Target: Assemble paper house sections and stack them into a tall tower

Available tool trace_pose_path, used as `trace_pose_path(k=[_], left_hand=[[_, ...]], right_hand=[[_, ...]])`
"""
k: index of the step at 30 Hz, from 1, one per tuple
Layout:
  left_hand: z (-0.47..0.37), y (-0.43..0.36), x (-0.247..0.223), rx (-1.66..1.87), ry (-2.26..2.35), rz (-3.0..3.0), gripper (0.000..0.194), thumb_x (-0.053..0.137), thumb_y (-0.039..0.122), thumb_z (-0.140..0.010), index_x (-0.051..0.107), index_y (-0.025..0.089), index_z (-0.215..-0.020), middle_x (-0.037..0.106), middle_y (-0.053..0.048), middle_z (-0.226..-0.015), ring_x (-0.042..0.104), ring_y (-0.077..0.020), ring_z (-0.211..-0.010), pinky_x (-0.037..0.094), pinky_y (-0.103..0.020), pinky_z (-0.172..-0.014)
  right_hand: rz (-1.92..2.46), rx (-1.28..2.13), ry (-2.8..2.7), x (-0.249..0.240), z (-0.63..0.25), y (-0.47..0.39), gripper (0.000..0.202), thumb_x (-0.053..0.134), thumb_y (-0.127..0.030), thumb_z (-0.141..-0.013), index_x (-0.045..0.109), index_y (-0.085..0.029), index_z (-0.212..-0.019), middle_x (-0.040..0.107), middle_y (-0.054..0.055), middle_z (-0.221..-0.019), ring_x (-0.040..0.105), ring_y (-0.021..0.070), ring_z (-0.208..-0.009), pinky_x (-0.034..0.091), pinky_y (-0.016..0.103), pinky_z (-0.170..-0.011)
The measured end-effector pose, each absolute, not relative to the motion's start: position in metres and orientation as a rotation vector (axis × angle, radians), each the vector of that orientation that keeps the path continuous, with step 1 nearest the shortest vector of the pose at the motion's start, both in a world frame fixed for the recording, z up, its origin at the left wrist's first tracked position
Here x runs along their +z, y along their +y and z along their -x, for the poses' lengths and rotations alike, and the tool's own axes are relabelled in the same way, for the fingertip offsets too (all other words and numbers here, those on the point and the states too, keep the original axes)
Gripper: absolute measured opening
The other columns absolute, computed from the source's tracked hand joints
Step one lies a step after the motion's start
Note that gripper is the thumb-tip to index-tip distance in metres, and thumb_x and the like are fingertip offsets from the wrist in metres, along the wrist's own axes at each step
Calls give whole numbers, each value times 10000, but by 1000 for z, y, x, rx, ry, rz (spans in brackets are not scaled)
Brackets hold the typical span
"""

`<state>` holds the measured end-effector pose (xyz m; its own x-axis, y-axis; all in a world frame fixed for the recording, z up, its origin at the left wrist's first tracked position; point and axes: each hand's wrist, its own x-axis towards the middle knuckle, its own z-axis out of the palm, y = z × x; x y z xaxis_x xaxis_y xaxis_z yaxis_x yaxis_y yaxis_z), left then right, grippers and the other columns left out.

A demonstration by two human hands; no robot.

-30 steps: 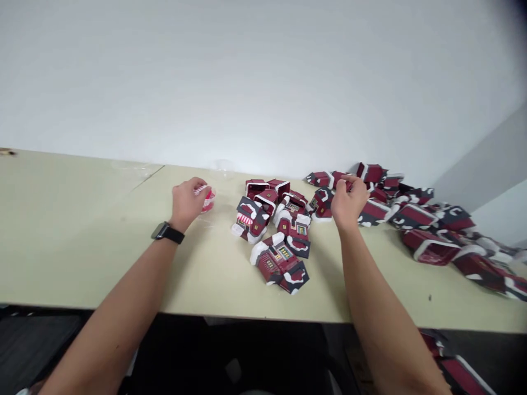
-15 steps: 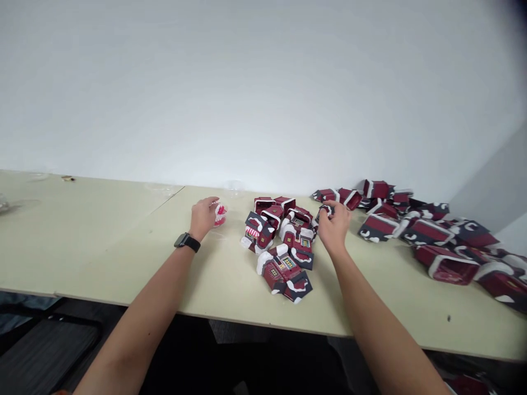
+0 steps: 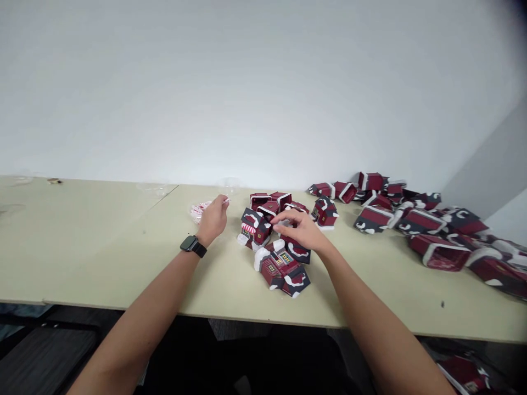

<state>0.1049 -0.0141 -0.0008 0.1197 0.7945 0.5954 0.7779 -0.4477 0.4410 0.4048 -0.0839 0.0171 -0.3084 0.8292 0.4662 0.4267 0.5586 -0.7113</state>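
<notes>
My left hand (image 3: 213,220), with a black watch on its wrist, is over the left side of the house group. Its fingertips are pinched on what looks like a small red-and-white piece, mostly hidden. Behind it lies a heap of small red-and-white striped pieces (image 3: 199,210). My right hand (image 3: 303,229) reaches over the little houses with thumb and fingers apart, holding nothing. Just left of its fingertips is a dark red house with a striped awning (image 3: 255,229). Another snowy-roofed house (image 3: 285,270) lies in front. One house (image 3: 325,213) stands upright beyond the right hand.
Many more dark red houses (image 3: 422,221) are heaped along the right side of the pale table (image 3: 123,241). Clear plastic (image 3: 153,189) lies near the wall. A small dark bit (image 3: 442,304) is near the front right edge. A black chair (image 3: 49,351) is below left.
My right hand has let go of a house, which now stands upright, and has moved left over the group. My left hand has moved slightly right, away from the striped pieces.
</notes>
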Motion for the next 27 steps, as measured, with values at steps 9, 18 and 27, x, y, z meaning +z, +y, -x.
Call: trace_pose_path(k=[9, 18, 27], left_hand=[[-106, -14, -3, 1269, 1631, -2298, 247, 416, 310, -1046, 576, 211, -1206, 725, -125, -1031, 665, -301, -949, 469, -403, -824], [-107, -12, -3, 1261, 1626, -2284, 241, 457, 308, -1013, 601, 218, -1184, 748, -127, -1076, 681, -303, -988, 477, -408, -876], [-108, -12, -3, 1273, 1626, -2224, 222, 462, 357, -1024, 580, 232, -1165, 762, -107, -991, 703, -297, -929, 466, -386, -816]], right_hand=[[887, 673, -2215, 17, -402, -86, 267, 894, -529, -801, 877, -333, -981, 773, 85, -1180, 672, 308, -1143, 491, 495, -1041], [798, 1025, -2219, 22, -393, -94, 249, 886, -486, -798, 832, -250, -852, 807, 71, -1092, 752, 252, -982, 570, 397, -933], [597, 1429, -1547, 19, -398, -92, 389, 947, -499, -707, 663, -247, -794, 787, 73, -1222, 737, 277, -1077, 598, 418, -934]])
